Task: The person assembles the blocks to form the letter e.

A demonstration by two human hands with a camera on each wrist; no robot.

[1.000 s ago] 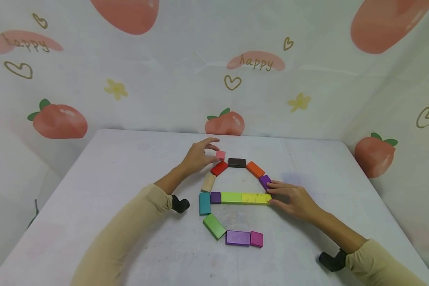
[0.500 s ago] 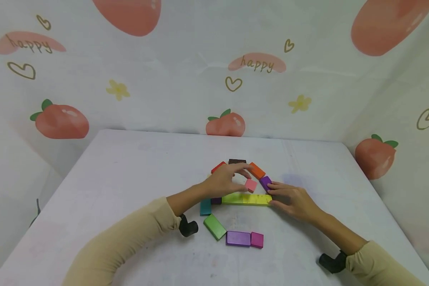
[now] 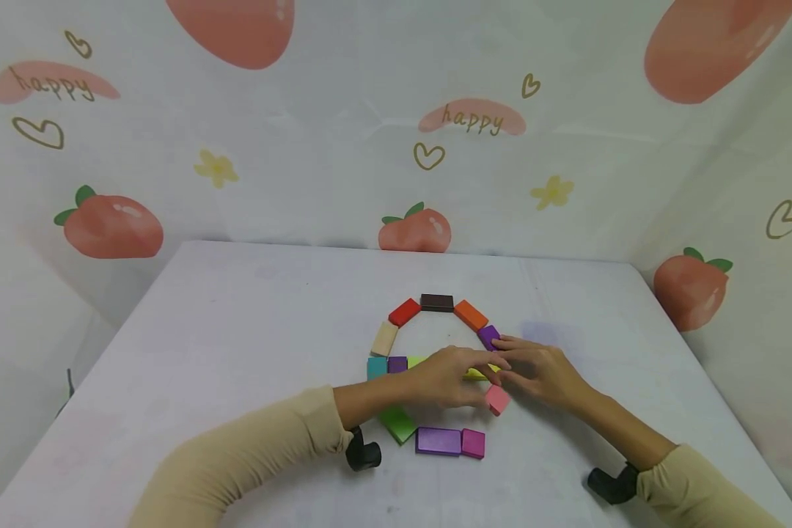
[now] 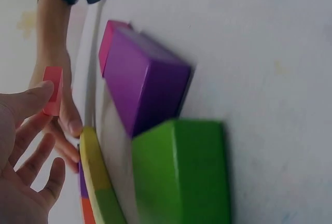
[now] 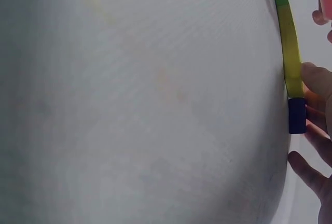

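My left hand [image 3: 445, 378] pinches a small pink block [image 3: 498, 400] between thumb and fingers, above the table beside the right fingertips. In the left wrist view the pink block [image 4: 53, 74] is in front of the other arm, the remaining fingers spread loosely below it. My right hand [image 3: 544, 374] lies at the right end of the block row. Its thumb is at the end of the yellow block [image 5: 290, 53], and its fingertips touch the dark purple block [image 3: 488, 336]. The left hand hides much of the row's green and yellow blocks in the head view.
Red [image 3: 405, 312], black [image 3: 437, 303], orange [image 3: 471, 315] and beige [image 3: 384, 339] blocks form an arch on the white table [image 3: 270, 315]. Lower down lie a green block [image 3: 398, 423], a violet block [image 3: 438, 441] and a magenta block [image 3: 473, 444]. A printed cloth [image 3: 323, 147] hangs behind.
My left hand has carried the pink block from beside the red block, across the arch, down and right to near the right hand. The right hand has stayed in place.
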